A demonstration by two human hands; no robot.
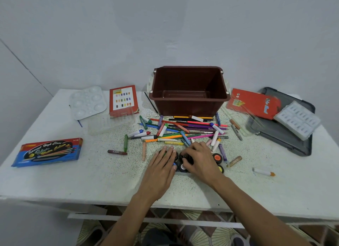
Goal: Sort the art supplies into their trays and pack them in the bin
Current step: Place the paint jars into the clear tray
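While left hand (161,165) lies flat, right hand (200,159) grips paint pot (183,156).

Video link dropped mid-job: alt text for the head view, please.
Both hands are on a cluster of black paint pots at the front of the table: the left hand lies flat on them, the right hand curls its fingers round one. Beyond lie scattered pencils and crayons, then an empty brown bin.
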